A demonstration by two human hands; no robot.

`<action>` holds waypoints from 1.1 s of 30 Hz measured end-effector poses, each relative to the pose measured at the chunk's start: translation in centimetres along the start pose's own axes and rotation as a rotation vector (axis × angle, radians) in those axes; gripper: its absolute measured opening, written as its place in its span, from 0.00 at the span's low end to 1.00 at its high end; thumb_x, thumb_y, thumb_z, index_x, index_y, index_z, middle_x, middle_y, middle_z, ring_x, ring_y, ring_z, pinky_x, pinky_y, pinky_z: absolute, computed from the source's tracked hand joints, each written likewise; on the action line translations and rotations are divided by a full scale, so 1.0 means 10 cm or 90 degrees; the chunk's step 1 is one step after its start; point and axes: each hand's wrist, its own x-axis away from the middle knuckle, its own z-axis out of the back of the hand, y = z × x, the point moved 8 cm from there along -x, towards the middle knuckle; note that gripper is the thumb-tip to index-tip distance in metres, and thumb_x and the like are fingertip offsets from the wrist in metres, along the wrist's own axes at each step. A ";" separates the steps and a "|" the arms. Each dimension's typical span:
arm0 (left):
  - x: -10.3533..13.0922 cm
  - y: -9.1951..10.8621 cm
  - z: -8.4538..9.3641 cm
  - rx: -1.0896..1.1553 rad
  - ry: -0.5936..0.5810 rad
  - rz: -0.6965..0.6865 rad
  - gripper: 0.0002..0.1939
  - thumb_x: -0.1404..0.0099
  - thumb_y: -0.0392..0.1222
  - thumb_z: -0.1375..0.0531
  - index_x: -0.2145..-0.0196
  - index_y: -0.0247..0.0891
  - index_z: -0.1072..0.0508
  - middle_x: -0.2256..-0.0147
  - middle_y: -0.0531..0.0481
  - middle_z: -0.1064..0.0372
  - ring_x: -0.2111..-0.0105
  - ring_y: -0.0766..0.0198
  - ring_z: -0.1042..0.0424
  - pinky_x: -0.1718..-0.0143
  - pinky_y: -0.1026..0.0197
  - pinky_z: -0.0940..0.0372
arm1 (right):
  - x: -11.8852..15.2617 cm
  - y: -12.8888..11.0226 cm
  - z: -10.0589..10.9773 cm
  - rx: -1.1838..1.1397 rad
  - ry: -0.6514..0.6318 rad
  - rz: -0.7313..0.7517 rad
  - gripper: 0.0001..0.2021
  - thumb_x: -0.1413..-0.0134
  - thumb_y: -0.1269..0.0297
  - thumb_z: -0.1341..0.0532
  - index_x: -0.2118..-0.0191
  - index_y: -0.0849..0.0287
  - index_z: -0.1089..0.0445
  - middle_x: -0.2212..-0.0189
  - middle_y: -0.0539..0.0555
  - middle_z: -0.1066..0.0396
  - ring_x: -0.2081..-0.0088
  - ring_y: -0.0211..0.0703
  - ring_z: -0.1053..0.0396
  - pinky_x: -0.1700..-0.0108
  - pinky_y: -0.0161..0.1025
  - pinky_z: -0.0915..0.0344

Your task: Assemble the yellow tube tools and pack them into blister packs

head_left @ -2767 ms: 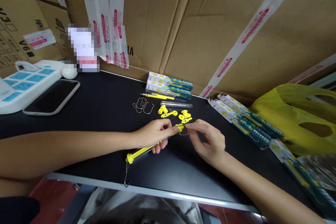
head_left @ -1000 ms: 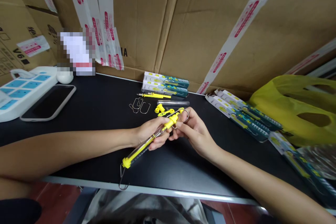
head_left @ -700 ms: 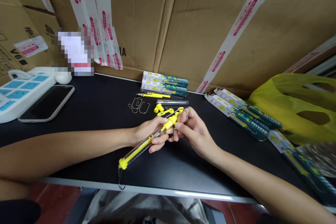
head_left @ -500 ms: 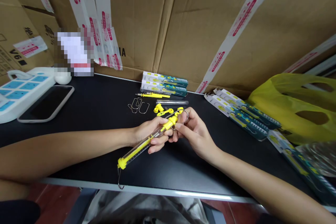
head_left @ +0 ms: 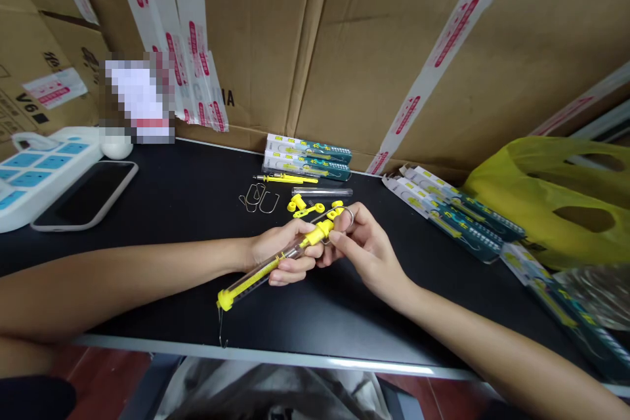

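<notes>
A clear tube with a yellow scale inside, a spring scale (head_left: 253,277), lies slanted across the middle in my left hand (head_left: 285,252), whose fingers wrap round its upper part. From its lower yellow cap a thin metal hook hangs near the table's front edge. My right hand (head_left: 361,243) is closed at the upper yellow cap and pinches a bent metal wire hook (head_left: 351,215) there. Part of the wire is hidden by the fingers. Just beyond the hands lie loose yellow plastic parts (head_left: 308,210), a clear tube (head_left: 322,192) and several bent wire hooks (head_left: 259,198).
Printed boxes (head_left: 308,157) stand at the back, and more boxes (head_left: 447,216) lie to the right beside a yellow plastic bag (head_left: 551,203). On the left are a phone (head_left: 86,197) and a white power strip (head_left: 42,167). Large cardboard cartons (head_left: 256,33) rise behind the black table.
The lower end of the spring scale has swung slightly up and left, its hook along with it. Both hands keep nearly the same place and hold.
</notes>
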 end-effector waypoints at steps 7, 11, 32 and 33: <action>0.06 0.13 -0.02 -0.162 0.145 -0.148 0.14 0.36 0.49 0.55 0.70 0.37 0.40 0.87 0.59 0.45 0.92 0.73 0.50 0.90 0.72 0.49 | -0.08 -0.09 0.18 0.143 -0.075 0.030 0.11 0.44 0.64 0.39 0.58 0.54 0.41 0.68 0.47 0.36 0.70 0.35 0.31 0.68 0.36 0.29; 0.11 0.14 -0.03 -0.237 0.174 -0.169 0.10 0.38 0.47 0.52 0.67 0.36 0.39 0.86 0.60 0.45 0.90 0.74 0.49 0.88 0.72 0.49 | -0.08 -0.18 0.14 0.348 -0.167 0.078 0.16 0.48 0.65 0.36 0.53 0.56 0.35 0.60 0.53 0.32 0.61 0.41 0.30 0.59 0.39 0.30; 0.13 0.05 -0.10 -0.306 0.111 -0.068 0.14 0.32 0.51 0.49 0.62 0.36 0.39 0.85 0.62 0.44 0.92 0.73 0.45 0.92 0.72 0.47 | 0.06 -0.41 -0.01 0.576 -0.315 0.273 0.12 0.45 0.66 0.37 0.54 0.56 0.31 0.63 0.56 0.25 0.61 0.44 0.28 0.58 0.42 0.31; 0.13 0.03 -0.11 -0.296 0.092 -0.059 0.14 0.32 0.51 0.49 0.62 0.36 0.39 0.85 0.62 0.44 0.92 0.73 0.45 0.92 0.72 0.48 | 0.08 -0.43 -0.03 0.579 -0.324 0.279 0.12 0.45 0.66 0.37 0.53 0.57 0.31 0.63 0.56 0.25 0.61 0.44 0.28 0.58 0.42 0.31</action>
